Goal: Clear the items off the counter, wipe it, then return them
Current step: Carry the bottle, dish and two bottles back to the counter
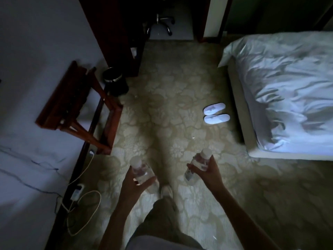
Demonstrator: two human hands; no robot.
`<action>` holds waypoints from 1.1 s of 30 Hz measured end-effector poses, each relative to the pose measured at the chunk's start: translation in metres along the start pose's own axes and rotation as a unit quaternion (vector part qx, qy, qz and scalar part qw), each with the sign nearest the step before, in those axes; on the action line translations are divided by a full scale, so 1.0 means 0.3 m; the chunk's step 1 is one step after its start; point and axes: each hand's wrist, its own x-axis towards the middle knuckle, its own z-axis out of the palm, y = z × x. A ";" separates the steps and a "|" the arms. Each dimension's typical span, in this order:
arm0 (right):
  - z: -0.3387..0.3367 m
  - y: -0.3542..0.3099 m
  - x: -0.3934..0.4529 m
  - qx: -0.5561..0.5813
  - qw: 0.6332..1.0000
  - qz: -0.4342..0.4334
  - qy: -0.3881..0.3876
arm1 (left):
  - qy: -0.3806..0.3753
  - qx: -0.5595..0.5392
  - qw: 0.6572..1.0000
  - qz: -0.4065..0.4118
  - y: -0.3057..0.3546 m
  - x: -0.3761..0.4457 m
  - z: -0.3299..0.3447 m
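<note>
I stand on a patterned carpet in a dim room with a clear plastic water bottle in each hand. My left hand [134, 179] grips one white-capped bottle [142, 171] from below, fingers curled round its body. My right hand [207, 171] holds a second white-capped bottle [197, 164], tilted with the cap pointing up and away. Both bottles hang over the floor in front of my legs. No counter is in sight.
A folding wooden luggage rack [72, 107] leans at the left wall, with a dark bin [115, 81] behind it. White cables and a charger [79, 199] lie by the baseboard. A bed with white bedding [288, 91] fills the right; two white slippers [215, 113] lie beside it.
</note>
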 end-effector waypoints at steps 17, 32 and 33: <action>-0.107 -0.686 1.492 0.003 0.995 -0.009 0.101 | -0.097 -0.037 0.990 0.098 0.988 1.583 0.291; 0.113 -1.345 3.083 -0.011 0.997 -0.079 -0.008 | 0.034 -0.056 0.992 0.107 1.672 2.855 0.290; 0.138 -1.391 3.181 -0.004 0.996 -0.087 -0.015 | 0.045 -0.057 0.991 0.109 1.721 2.935 0.273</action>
